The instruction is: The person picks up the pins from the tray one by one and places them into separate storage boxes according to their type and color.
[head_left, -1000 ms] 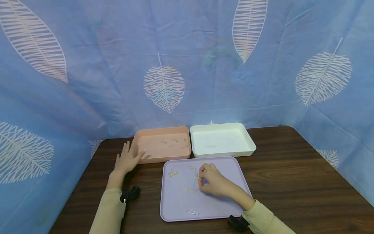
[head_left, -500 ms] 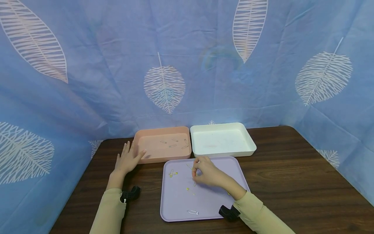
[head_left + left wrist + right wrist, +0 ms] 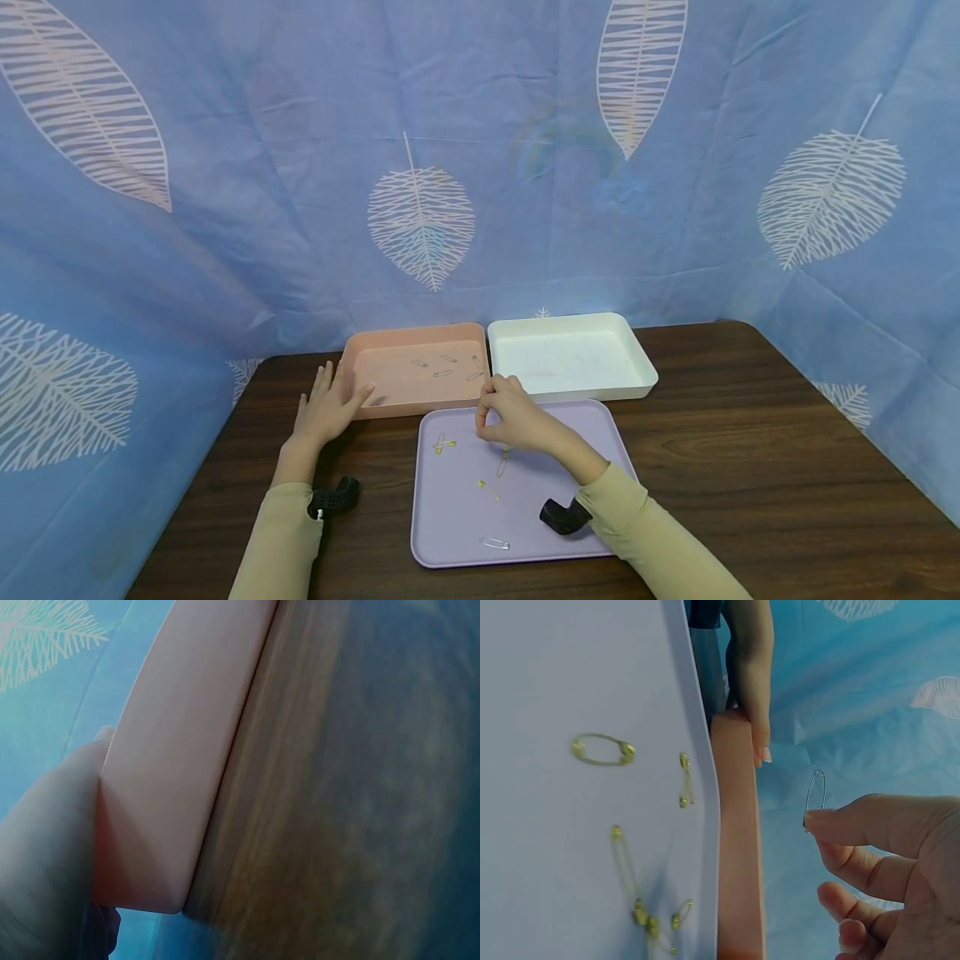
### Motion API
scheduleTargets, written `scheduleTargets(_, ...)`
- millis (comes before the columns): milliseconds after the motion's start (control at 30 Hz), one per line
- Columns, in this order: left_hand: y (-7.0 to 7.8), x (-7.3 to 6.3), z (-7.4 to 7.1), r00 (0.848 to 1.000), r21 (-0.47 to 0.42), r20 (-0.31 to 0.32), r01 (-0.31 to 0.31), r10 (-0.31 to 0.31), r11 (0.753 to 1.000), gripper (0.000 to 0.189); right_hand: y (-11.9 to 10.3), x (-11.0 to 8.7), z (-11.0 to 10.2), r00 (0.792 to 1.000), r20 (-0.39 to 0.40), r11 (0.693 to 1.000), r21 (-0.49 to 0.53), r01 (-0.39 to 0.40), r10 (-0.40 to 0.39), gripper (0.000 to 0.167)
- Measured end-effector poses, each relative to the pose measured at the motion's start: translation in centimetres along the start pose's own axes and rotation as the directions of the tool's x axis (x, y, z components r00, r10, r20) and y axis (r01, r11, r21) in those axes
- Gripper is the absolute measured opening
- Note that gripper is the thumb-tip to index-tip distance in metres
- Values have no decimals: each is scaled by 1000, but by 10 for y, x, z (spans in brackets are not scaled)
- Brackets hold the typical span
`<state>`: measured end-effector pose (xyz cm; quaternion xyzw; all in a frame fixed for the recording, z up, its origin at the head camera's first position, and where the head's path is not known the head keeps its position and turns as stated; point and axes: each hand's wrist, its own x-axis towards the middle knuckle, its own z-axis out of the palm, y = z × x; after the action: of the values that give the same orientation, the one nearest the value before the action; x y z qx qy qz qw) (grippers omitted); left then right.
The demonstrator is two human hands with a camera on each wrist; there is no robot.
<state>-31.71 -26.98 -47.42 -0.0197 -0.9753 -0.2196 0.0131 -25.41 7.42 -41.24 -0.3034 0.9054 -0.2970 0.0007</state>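
My right hand (image 3: 517,417) pinches a silver safety pin (image 3: 808,799) between thumb and forefinger, with the loop sticking up past the fingertips. It hovers over the far edge of the lilac tray (image 3: 457,525), close to the pink tray (image 3: 393,393). Gold safety pins (image 3: 444,445) lie scattered on the lilac tray, and one silver safety pin (image 3: 495,543) lies near its front edge. At the pink tray's left end, my left hand (image 3: 324,412) rests against the wall with fingers spread. Several silver safety pins (image 3: 443,373) lie inside that tray.
A white tray (image 3: 570,360) stands right of the pink one, behind the lilac tray. All three trays are on a dark wooden table (image 3: 750,450). A blue leaf-patterned cloth (image 3: 510,233) hangs behind the table.
My right hand has moved from the middle of the lilac tray up and left toward the pink tray, uncovering gold safety pins beneath. My left hand has stayed put.
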Motion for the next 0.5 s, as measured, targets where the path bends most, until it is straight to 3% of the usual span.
scheduleTargets(500, -1, 1, 0, 1000, -8, -11, 0, 0, 1000, 97, 2, 41, -5, 999, -25, 1000, 18, -21, 22, 12)
